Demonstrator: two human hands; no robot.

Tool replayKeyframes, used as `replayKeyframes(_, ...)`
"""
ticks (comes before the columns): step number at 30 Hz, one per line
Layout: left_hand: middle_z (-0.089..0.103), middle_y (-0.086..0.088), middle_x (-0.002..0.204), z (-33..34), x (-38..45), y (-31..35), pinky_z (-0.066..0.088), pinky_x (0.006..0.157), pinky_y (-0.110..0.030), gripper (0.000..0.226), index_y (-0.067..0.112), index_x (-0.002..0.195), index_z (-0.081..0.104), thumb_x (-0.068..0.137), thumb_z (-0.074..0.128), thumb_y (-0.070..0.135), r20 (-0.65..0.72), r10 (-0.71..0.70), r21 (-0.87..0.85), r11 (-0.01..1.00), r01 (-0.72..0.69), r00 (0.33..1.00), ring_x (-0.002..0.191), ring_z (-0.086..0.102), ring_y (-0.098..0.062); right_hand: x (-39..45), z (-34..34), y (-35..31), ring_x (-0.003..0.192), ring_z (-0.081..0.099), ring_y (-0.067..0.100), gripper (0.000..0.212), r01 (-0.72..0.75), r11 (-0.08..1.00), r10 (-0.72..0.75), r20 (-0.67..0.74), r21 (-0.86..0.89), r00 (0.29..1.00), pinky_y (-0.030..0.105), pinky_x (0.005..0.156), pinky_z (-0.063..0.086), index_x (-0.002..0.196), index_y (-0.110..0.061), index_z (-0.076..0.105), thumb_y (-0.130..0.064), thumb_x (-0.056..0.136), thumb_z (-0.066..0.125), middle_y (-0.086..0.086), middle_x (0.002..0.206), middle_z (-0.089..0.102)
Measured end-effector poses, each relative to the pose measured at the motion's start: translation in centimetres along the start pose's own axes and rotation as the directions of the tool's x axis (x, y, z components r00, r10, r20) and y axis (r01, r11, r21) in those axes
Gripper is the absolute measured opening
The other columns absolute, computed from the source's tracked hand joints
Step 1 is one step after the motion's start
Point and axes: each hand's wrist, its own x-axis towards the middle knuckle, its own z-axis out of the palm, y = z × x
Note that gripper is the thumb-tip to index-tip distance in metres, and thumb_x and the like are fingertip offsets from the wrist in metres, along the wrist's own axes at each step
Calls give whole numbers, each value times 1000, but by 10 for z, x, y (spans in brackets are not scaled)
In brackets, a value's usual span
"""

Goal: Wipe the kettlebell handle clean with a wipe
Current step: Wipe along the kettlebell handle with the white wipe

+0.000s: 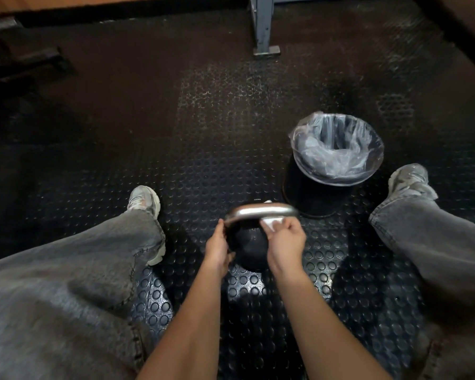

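Observation:
A black kettlebell (248,248) with a shiny metal handle (261,211) stands on the studded rubber floor between my legs. My left hand (217,245) rests against the left end of the handle and the ball's left side, steadying it. My right hand (284,239) is closed on a white wipe (270,223), which it presses against the underside of the handle near its right half. A small corner of the wipe pokes out beyond the handle's far side. Part of the ball is hidden behind both hands.
A black bin with a clear plastic liner (337,152) stands just right of the kettlebell. My legs in grey jeans and pale shoes (144,200) flank the spot. A grey metal post (263,26) rises at the back; dark equipment (25,61) lies far left.

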Motion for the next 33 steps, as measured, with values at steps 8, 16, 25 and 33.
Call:
replayKeyframes(8,73,-4,116,0,0,0,46,106,-50,47,22,126,65,100,42,55,-2,-1,-1,1000,1,1000,116,63,-24,28,-25,-8,122,54,42,19,-278,788,371,-62,550,927,44,96,56,109,8,57,2,93,48,32,133,49)
replayKeyframes(16,75,-5,112,1,-7,3,53,77,-34,45,18,125,64,102,44,51,-10,-8,-36,999,8,1000,106,69,-20,2,4,14,61,33,12,43,-59,961,83,77,-269,994,36,63,45,63,-24,31,10,88,42,-3,65,34)
replayKeyframes(25,75,-4,113,0,-4,0,50,102,-48,46,20,125,65,100,45,53,-17,-2,-36,999,1,1000,111,67,-22,38,-36,5,119,59,35,13,-326,814,366,11,481,931,42,105,50,92,-1,62,-10,88,54,23,126,58)
replayKeyframes(33,74,-4,114,2,-7,2,49,102,-45,45,19,125,65,101,44,51,-23,-3,-50,999,1,1000,113,66,-22,14,1,-11,99,54,28,29,-219,893,249,-26,392,968,48,100,51,104,-1,52,22,94,36,17,100,50)
